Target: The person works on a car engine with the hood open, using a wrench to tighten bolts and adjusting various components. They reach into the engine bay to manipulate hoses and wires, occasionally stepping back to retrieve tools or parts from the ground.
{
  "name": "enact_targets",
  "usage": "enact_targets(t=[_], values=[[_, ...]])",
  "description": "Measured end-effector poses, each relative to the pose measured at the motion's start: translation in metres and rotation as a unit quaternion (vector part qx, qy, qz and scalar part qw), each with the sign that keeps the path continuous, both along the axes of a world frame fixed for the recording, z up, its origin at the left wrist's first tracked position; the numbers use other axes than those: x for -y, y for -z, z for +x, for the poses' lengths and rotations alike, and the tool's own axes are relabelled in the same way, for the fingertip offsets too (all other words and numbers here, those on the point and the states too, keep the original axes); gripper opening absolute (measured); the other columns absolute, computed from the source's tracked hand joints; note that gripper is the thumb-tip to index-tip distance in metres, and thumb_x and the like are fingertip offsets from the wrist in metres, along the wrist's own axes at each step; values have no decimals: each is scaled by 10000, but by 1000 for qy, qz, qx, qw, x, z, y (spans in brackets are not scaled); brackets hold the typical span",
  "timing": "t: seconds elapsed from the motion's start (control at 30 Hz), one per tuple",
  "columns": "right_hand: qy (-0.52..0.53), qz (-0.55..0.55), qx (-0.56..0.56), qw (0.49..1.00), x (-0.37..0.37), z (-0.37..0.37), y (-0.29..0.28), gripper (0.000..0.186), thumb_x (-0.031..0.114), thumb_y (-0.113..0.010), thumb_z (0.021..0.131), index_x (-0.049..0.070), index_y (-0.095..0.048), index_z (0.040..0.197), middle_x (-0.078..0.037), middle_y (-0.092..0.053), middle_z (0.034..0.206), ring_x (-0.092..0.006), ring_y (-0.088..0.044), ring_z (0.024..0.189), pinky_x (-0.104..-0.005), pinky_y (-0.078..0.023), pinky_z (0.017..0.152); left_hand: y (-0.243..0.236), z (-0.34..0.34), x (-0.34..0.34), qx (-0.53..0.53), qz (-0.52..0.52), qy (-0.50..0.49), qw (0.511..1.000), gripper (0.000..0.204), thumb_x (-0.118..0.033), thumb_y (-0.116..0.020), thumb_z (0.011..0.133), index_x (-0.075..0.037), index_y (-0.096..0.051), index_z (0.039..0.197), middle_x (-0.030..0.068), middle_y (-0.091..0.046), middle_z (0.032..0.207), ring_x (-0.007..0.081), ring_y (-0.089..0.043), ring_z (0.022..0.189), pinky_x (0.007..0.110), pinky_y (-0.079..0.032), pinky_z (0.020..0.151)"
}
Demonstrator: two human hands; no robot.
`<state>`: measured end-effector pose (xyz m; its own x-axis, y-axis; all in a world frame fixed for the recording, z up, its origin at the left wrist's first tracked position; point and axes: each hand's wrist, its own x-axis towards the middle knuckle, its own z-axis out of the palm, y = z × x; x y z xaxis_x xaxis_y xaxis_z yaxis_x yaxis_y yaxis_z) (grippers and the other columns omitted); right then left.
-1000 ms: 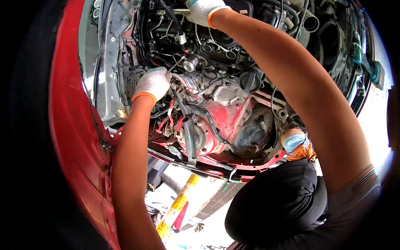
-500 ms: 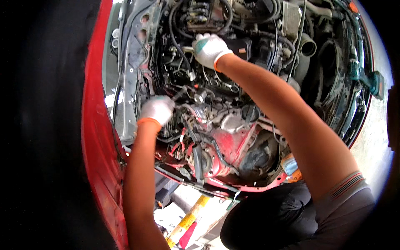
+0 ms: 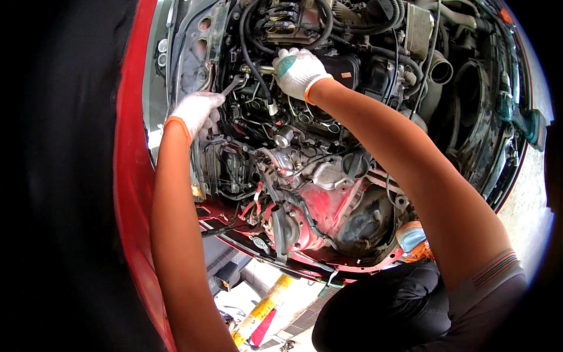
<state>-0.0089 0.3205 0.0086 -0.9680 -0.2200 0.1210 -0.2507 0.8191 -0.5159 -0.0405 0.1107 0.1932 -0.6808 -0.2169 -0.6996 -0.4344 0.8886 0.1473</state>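
My left hand (image 3: 198, 111), in a white glove with an orange cuff, is closed on a slim metal wrench (image 3: 233, 86) at the left side of the engine bay. The wrench's far end reaches among the metal pipes close to a silvery rail (image 3: 263, 69). At the right end of that rail is my right hand (image 3: 298, 71), gloved in white with a green patch. Its fingers are curled, and what lies under them is hidden. Below the hands a black hose (image 3: 253, 61) ends in a pale connector (image 3: 272, 108). A round silvery part (image 3: 283, 138) sits lower down.
A black cap (image 3: 354, 165) and a red-painted metal area (image 3: 319, 205) lie nearer me. An open pipe mouth (image 3: 441, 70) is at the right. The red body panel (image 3: 136, 193) runs along the left. An orange and blue bundle (image 3: 414, 239) rests by the near edge.
My left hand has moved up and to the left with the wrench, which now points toward the rail. My right hand stays at about the same spot.
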Motion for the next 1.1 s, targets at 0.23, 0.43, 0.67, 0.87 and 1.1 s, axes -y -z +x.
enact_targets(t=[0.23,0.43,0.67,0.87,1.1], values=[[1,3,3,1000,-1,1,-1,271,130,-589,891,-12,-720,1081,-187,-676,1110,-343,-671,1032,-445,-539,876,9,-42,-22,29,-88,28,995,370,-406,-693,929,-50,-708,1030,80,-624,769,189,-436,556,364,-406,562],[-3,-3,11,1000,-3,1,-2,268,133,-594,888,-6,-717,1082,-197,-669,1114,-349,-663,1045,-455,-533,894,8,-83,-45,125,-129,21,983,270,-347,-681,944,-79,-696,981,55,-626,771,190,-535,618,344,-402,538],[6,-14,16,1000,-1,2,-6,260,133,-594,878,10,-714,1073,-188,-664,1110,-351,-655,1063,-462,-526,906,-5,-106,-56,195,-133,-38,971,149,-299,-663,971,-151,-668,957,-34,-581,669,91,-447,504,282,-311,471],[-4,4,19,1000,1,1,1,268,137,-591,884,8,-717,1083,-191,-665,1120,-351,-661,1043,-449,-530,890,18,-99,-75,171,-190,10,967,182,-304,-626,986,-135,-692,979,-9,-553,643,101,-384,454,301,-269,424],[19,-7,37,999,5,2,-3,290,231,-583,948,17,-699,1107,-189,-659,1140,-372,-651,1064,-466,-537,922,46,-45,-112,34,-188,337,922,274,-126,-568,868,-92,-546,596,75,-533,563,202,-443,425,396,-324,421]])
